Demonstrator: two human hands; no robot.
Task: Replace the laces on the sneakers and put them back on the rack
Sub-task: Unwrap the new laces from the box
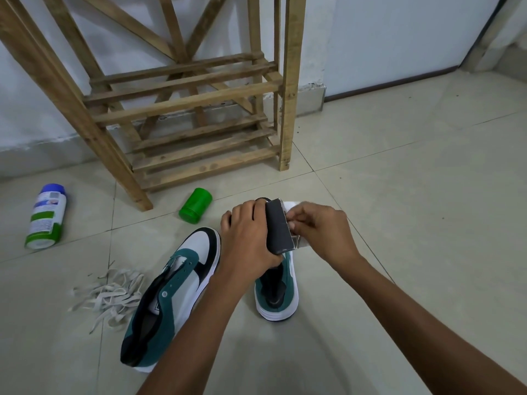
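A person sits low on a pale tiled floor [399, 181], both bare arms reaching forward over a pair of sneakers. The left sneaker [171, 295], green, white and black, lies on the floor near the person, its toe pointing away, with its eyelets bare and no lace in them. Just to its right stands the right sneaker [281, 295], heel toward the person, partly hidden behind the hands.

The left hand [248, 240] curls its fingers around the front of the right sneaker and steadies its dark tongue [279, 226], which is pulled upright. The right hand [322, 226] pinches something small and white at the edge of the tongue, fingers bent tight together; it looks like a lace end, but it is too small to tell for certain.

A loose heap of off-white laces [111, 292] lies on the floor to the left of the left sneaker, close beside it.

Farther away, against a white wall, stands a wooden rack [185, 101] with slatted shelves. No shoes show on the shelves in view. A green jar [196, 205] lies on its side between the rack's near leg and the hands. Well to the left, a spray can [47, 216] with a blue cap and green base lies on its side on the floor.
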